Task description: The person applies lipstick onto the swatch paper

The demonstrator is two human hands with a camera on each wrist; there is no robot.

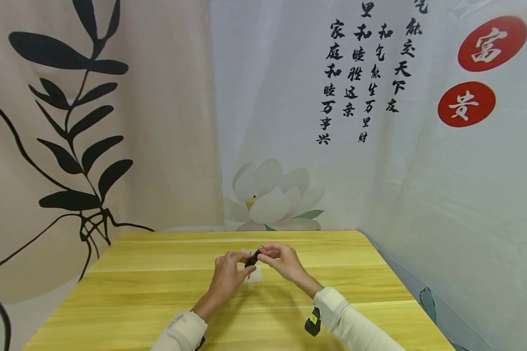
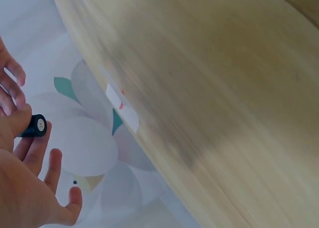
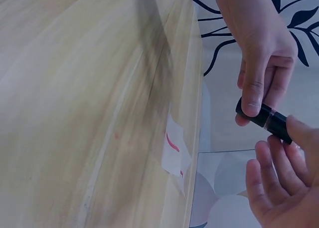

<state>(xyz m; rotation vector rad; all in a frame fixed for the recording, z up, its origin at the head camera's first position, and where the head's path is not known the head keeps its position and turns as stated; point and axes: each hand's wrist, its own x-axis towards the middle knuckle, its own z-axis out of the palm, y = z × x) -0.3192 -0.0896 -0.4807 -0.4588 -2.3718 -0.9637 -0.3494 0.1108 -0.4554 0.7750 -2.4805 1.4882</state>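
Above the table, both hands hold a black lipstick tube (image 1: 252,259) between them, tilted. My left hand (image 1: 228,273) pinches its lower end between thumb and fingers. A round white label marks that end of the lipstick (image 2: 40,125) in the left wrist view. The other end is pinched by the thumb and fingers of my right hand (image 1: 287,263). In the right wrist view a thin pale band crosses the middle of the lipstick (image 3: 269,119). Below the hands, a white paper (image 1: 255,277) with red strokes lies on the table.
The light wooden table (image 1: 158,282) reaches back to a printed cloth (image 1: 281,122) with leaves, a lotus and writing. A black device (image 1: 313,322) is strapped at the right sleeve cuff. In the right wrist view the paper (image 3: 170,159) lies near the table's far edge.
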